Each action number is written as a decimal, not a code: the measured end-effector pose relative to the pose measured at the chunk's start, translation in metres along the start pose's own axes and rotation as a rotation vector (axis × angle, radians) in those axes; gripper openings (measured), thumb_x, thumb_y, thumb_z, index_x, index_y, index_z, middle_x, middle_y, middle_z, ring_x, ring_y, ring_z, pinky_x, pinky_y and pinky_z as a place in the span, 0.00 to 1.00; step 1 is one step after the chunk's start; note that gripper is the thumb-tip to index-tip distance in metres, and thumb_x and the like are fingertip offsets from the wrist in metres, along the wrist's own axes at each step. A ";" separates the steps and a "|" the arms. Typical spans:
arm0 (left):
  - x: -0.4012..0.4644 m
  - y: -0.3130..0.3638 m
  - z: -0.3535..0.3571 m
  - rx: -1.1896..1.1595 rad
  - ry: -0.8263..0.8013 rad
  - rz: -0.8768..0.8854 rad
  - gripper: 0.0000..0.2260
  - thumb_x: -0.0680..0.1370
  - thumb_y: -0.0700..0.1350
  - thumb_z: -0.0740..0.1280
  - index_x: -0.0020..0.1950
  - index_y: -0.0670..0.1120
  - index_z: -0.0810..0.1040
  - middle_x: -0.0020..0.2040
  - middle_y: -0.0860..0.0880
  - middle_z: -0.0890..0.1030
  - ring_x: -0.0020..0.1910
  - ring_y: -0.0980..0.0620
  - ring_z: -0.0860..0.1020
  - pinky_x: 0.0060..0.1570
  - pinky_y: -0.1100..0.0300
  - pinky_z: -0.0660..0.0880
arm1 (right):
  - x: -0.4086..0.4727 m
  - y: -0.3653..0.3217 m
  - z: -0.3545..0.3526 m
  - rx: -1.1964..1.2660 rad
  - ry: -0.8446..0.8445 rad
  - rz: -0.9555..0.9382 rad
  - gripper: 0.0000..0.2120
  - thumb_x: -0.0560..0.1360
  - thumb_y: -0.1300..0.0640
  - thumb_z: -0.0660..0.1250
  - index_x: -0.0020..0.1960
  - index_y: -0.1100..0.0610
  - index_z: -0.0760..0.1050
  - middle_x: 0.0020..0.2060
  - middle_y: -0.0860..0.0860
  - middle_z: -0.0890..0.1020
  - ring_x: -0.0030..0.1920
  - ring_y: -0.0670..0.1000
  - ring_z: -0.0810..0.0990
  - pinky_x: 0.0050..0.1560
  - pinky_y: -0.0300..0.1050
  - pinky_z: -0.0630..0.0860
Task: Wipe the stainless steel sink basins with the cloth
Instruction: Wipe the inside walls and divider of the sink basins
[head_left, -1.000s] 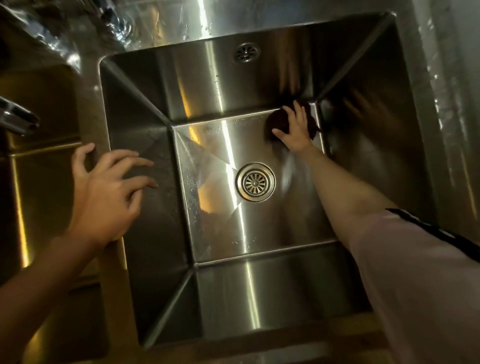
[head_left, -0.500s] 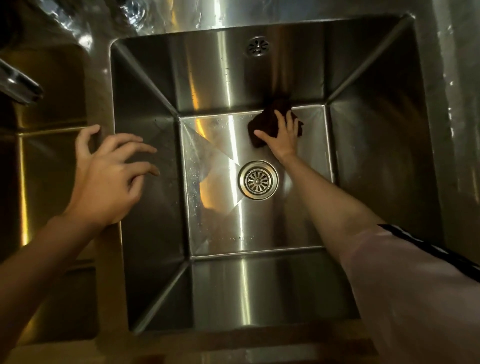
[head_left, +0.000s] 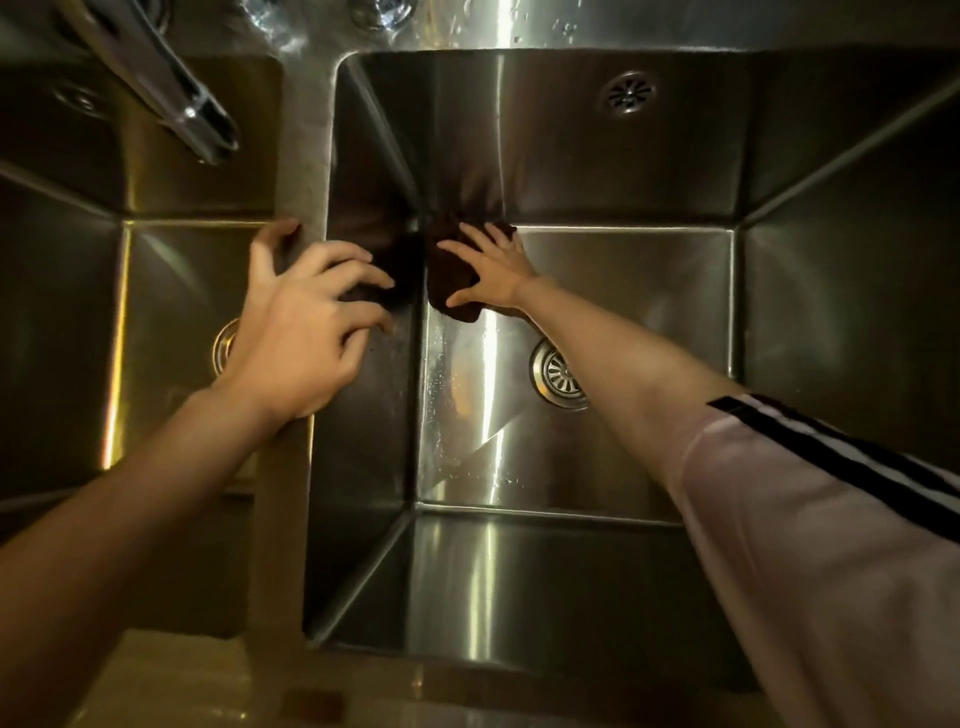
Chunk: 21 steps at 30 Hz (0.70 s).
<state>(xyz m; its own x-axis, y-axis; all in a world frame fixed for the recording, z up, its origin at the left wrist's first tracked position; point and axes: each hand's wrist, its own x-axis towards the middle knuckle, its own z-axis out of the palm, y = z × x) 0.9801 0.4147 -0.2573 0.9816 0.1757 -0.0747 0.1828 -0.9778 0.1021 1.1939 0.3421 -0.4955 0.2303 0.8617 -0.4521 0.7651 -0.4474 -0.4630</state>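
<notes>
Down in the basin's (head_left: 623, 291) far-left corner, the right hand (head_left: 493, 270) is pressing the dark cloth (head_left: 451, 273) with straight, spread fingers. The left hand (head_left: 306, 322) is hovering over the divider (head_left: 304, 156), fingers loosely curled, holding nothing.

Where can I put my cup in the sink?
The basin floor is bare between the drain and the right wall, and along the near wall. Crowded: the far-left corner, with the cloth under the right hand, and the left hand by the divider.

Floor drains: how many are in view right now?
2. One floor drain sits in the right basin, partly under the right forearm; the other is in the left basin, mostly hidden behind the left hand. No more show.
</notes>
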 end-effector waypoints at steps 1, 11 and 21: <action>0.000 -0.001 0.000 -0.002 -0.001 -0.003 0.15 0.74 0.45 0.59 0.42 0.53 0.85 0.55 0.53 0.82 0.64 0.49 0.73 0.70 0.39 0.52 | 0.002 -0.007 0.002 -0.008 -0.003 0.003 0.42 0.68 0.32 0.66 0.76 0.38 0.51 0.78 0.50 0.48 0.77 0.62 0.44 0.74 0.66 0.44; 0.001 0.004 -0.005 -0.019 -0.010 -0.018 0.17 0.73 0.45 0.57 0.42 0.52 0.86 0.54 0.51 0.83 0.63 0.46 0.74 0.69 0.42 0.51 | -0.058 -0.017 0.046 -0.115 0.093 0.045 0.37 0.66 0.32 0.65 0.73 0.38 0.58 0.76 0.52 0.54 0.75 0.62 0.52 0.73 0.66 0.48; -0.001 0.006 -0.004 0.004 -0.031 -0.041 0.17 0.74 0.45 0.57 0.44 0.53 0.86 0.57 0.51 0.82 0.65 0.47 0.73 0.70 0.39 0.51 | -0.118 -0.003 0.081 0.020 0.187 0.192 0.36 0.71 0.35 0.65 0.75 0.44 0.57 0.76 0.56 0.53 0.75 0.65 0.50 0.75 0.63 0.49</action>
<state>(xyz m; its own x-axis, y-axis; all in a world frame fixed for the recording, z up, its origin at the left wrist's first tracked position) 0.9805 0.4095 -0.2527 0.9712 0.2118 -0.1091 0.2222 -0.9704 0.0943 1.1164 0.2227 -0.5024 0.4787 0.7892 -0.3848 0.6854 -0.6098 -0.3979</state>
